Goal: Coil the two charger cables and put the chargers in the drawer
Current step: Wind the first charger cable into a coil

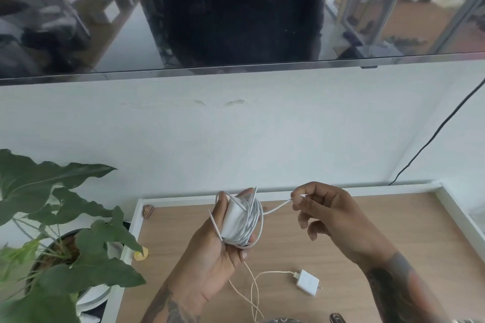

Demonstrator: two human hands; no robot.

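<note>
My left hand (217, 257) grips a white charger brick (233, 217) with its white cable (252, 220) wound around it in several turns. A short free length runs right to the plug end, pinched between thumb and fingers of my right hand (325, 215). Both hands hover above a wooden tabletop (380, 231). A second white charger (307, 282) lies flat on the wood below my hands, its cream cable (253, 288) trailing loose in loops toward the bottom edge. No drawer is in view.
A leafy potted plant (65, 231) stands at the left beside the table's white rim (132, 228). A large dark TV screen (236, 8) hangs on the white wall, and a black cord (433, 139) runs down at right. A dark object (338, 318) lies at the bottom edge.
</note>
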